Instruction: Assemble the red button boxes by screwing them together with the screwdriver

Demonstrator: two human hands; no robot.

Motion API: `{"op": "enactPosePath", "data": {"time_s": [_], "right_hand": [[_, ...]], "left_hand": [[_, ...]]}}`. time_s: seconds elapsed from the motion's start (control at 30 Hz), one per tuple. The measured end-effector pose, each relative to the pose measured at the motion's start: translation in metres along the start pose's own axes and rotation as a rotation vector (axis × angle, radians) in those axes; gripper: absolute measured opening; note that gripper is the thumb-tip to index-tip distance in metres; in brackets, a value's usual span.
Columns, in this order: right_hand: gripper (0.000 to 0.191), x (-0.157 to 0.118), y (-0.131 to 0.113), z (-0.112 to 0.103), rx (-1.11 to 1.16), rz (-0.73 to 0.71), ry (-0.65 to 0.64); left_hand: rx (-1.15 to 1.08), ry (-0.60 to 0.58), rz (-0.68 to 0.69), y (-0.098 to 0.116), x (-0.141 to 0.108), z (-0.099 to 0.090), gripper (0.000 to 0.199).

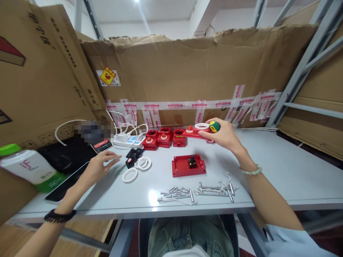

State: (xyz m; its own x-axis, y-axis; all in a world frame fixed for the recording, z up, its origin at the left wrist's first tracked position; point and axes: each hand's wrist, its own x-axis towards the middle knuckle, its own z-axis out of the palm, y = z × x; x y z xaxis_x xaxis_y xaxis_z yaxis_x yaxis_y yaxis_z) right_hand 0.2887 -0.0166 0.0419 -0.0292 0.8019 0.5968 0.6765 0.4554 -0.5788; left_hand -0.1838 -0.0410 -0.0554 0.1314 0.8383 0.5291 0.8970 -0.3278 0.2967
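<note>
At right of centre, the right hand (223, 135) grips the red cover (193, 133) and screwdriver (214, 126); left of centre, the left hand (98, 167) is empty, fingers loosely parted near the black parts (133, 157).

A black beaded-looking band (60, 216) is worn on the left wrist and a pale green beaded bracelet (251, 169) on the right. A light blue sleeve (292, 240) and loose grey-green trousers (187, 235) are also worn.
</note>
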Motion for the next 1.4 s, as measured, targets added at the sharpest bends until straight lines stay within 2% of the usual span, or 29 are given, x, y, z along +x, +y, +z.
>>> {"op": "enactPosePath", "data": {"time_s": [0.13, 0.2, 0.27, 0.33, 0.43, 0.53, 0.63, 0.73, 0.8, 0.87, 1.07, 1.2, 1.33, 1.4], "right_hand": [[0.045, 0.000, 0.000, 0.001, -0.010, -0.014, 0.003], [0.046, 0.000, -0.001, 0.001, -0.020, -0.010, 0.005], [0.045, 0.000, -0.001, 0.001, -0.026, -0.008, 0.006], [0.043, 0.000, -0.002, 0.001, -0.026, -0.008, 0.003], [0.043, -0.003, -0.006, 0.002, -0.001, -0.033, -0.044], [0.049, -0.010, -0.016, 0.005, 0.051, -0.117, -0.175], [0.060, -0.018, -0.027, 0.010, 0.105, -0.244, -0.292], [0.066, -0.025, -0.034, 0.013, 0.147, -0.356, -0.314], [0.068, -0.027, -0.035, 0.013, 0.163, -0.387, -0.307], [0.069, -0.028, -0.036, 0.013, 0.193, -0.392, -0.294], [0.080, -0.027, -0.038, 0.015, 0.369, -0.330, -0.250], [0.072, -0.029, -0.041, 0.021, 0.469, -0.263, -0.248], [0.086, -0.032, -0.044, 0.026, 0.539, -0.136, -0.235], [0.081, -0.033, -0.045, 0.028, 0.570, -0.126, -0.267]], "left_hand": [[0.033, -0.230, 0.006, -0.005, -0.016, -0.007, 0.055], [0.001, -0.296, -0.008, -0.003, -0.020, -0.008, 0.055], [-0.016, -0.277, -0.010, 0.005, -0.020, -0.008, 0.055], [-0.031, -0.202, 0.027, 0.023, -0.016, -0.007, 0.053], [-0.092, -0.059, 0.156, 0.069, -0.003, -0.003, 0.043], [-0.175, 0.043, 0.342, 0.130, 0.017, 0.005, 0.040], [-0.255, 0.057, 0.497, 0.188, 0.039, 0.015, 0.044], [-0.279, -0.025, 0.621, 0.222, 0.056, 0.026, 0.042], [-0.311, -0.052, 0.656, 0.229, 0.061, 0.033, 0.042], [-0.344, -0.030, 0.660, 0.228, 0.063, 0.038, 0.043], [-0.416, 0.278, 0.591, 0.218, 0.057, 0.046, 0.038], [-0.402, 0.340, 0.568, 0.218, 0.055, 0.048, 0.036], [-0.392, 0.435, 0.547, 0.222, 0.053, 0.047, 0.040], [-0.393, 0.451, 0.546, 0.223, 0.052, 0.047, 0.041]]}}
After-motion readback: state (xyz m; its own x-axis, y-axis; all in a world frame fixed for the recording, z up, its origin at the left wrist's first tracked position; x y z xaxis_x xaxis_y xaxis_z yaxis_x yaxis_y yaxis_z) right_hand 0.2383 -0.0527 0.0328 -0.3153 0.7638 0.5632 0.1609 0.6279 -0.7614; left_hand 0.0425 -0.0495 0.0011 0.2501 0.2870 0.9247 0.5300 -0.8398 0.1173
